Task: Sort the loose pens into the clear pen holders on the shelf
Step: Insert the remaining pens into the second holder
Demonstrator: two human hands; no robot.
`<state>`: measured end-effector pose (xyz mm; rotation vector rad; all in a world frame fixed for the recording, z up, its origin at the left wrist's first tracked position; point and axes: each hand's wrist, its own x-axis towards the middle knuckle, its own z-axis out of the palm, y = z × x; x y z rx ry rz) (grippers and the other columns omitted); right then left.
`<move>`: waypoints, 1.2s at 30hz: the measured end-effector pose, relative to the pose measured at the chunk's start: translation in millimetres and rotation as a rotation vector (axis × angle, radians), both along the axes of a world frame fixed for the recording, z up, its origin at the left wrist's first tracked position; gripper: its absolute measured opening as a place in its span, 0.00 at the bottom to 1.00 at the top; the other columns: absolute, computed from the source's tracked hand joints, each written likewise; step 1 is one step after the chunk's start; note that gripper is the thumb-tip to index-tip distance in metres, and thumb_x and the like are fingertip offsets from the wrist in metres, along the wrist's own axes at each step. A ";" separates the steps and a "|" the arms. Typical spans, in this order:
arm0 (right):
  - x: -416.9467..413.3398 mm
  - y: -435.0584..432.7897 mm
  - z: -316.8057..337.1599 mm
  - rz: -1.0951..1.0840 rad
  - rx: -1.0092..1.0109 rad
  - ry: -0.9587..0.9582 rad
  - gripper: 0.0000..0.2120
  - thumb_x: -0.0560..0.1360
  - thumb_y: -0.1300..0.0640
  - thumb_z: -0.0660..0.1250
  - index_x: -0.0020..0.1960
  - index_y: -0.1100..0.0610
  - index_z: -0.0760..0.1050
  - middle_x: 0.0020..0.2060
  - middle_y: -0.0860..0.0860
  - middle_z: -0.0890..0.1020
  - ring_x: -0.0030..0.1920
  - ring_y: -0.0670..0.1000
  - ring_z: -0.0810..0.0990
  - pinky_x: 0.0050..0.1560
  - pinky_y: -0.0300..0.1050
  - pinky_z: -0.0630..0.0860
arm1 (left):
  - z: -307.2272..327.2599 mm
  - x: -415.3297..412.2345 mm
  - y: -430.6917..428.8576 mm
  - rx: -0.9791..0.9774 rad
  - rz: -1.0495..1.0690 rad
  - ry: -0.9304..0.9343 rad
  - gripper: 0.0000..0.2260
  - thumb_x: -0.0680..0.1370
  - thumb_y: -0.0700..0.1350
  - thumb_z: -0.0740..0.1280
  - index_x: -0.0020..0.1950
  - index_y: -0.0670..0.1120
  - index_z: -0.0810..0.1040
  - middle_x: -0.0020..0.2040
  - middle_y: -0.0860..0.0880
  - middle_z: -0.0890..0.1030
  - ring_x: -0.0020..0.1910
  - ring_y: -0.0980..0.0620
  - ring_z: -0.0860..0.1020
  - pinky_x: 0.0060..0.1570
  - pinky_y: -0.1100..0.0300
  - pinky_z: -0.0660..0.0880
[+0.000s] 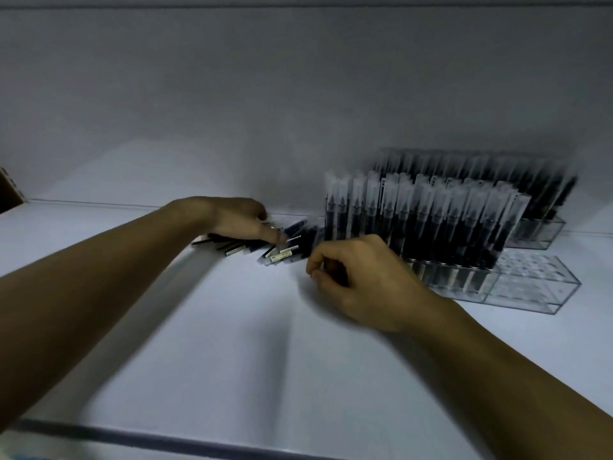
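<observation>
A bunch of loose dark pens point(282, 250) with white labels lies fanned out on the white shelf point(232, 343), near its back wall. My left hand point(238, 220) lies on top of the bunch, its fingers curled over several pens. My right hand point(358, 280) hovers just right of the pens with fingers curled and thumb against forefinger; nothing shows in it. Right behind it stands a clear pen holder point(530, 287) filled with upright pens on its left side. A second holder point(537, 230), also full, stands behind. The picture is blurred.
The right part of the front holder shows open holes point(527, 263). A brown box corner point(10, 190) pokes in at the far left. The shelf's dark front edge point(166, 439) runs along the bottom of the view.
</observation>
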<state>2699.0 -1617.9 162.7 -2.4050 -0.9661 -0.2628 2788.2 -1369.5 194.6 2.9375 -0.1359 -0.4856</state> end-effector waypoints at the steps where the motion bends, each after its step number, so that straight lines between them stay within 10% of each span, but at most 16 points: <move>1: 0.2 -0.1 -0.4 -0.005 -0.002 0.000 0.03 0.77 0.52 0.67 0.49 0.48 0.79 0.33 0.41 0.77 0.35 0.44 0.77 0.40 0.49 0.79 | -0.5 1.0 -8.1 0.024 0.007 0.000 0.34 0.71 0.71 0.65 0.64 0.45 0.74 0.61 0.47 0.77 0.59 0.45 0.76 0.62 0.50 0.73; 7: -0.7 0.5 -1.5 0.003 -0.003 0.038 0.06 0.77 0.51 0.65 0.49 0.49 0.80 0.38 0.44 0.83 0.38 0.45 0.81 0.42 0.51 0.80 | 6.9 5.2 -51.3 -0.039 0.090 0.005 0.21 0.71 0.60 0.72 0.41 0.41 0.77 0.40 0.38 0.75 0.38 0.46 0.78 0.33 0.60 0.70; 18: -1.4 -1.3 0.1 0.018 -0.018 0.049 0.07 0.77 0.51 0.65 0.50 0.50 0.82 0.40 0.43 0.84 0.39 0.43 0.81 0.43 0.49 0.80 | 2.0 22.0 -68.3 -0.184 0.198 0.153 0.22 0.66 0.46 0.78 0.53 0.37 0.76 0.60 0.38 0.77 0.56 0.36 0.79 0.55 0.40 0.79; 24: -1.0 -3.0 0.1 0.027 -0.012 0.052 0.07 0.77 0.51 0.65 0.49 0.50 0.81 0.39 0.45 0.84 0.38 0.45 0.81 0.43 0.49 0.79 | 1.8 17.7 -53.5 -0.403 0.213 0.153 0.27 0.72 0.49 0.77 0.65 0.36 0.75 0.64 0.43 0.76 0.64 0.41 0.74 0.64 0.45 0.74; 29: -0.8 -4.9 -0.8 0.037 -0.001 0.049 0.05 0.78 0.54 0.67 0.48 0.50 0.81 0.38 0.45 0.84 0.38 0.44 0.80 0.42 0.47 0.79 | 15.6 9.4 -36.8 -0.608 0.264 0.072 0.05 0.75 0.39 0.69 0.42 0.40 0.75 0.38 0.42 0.76 0.36 0.46 0.76 0.36 0.57 0.73; 36: -1.1 -5.9 -1.1 0.046 0.025 0.046 0.04 0.78 0.57 0.68 0.46 0.51 0.81 0.34 0.43 0.81 0.36 0.43 0.79 0.40 0.40 0.76 | 50.9 -25.7 -30.0 -0.935 0.284 -0.244 0.05 0.78 0.41 0.68 0.45 0.41 0.75 0.33 0.45 0.76 0.29 0.50 0.73 0.31 0.58 0.74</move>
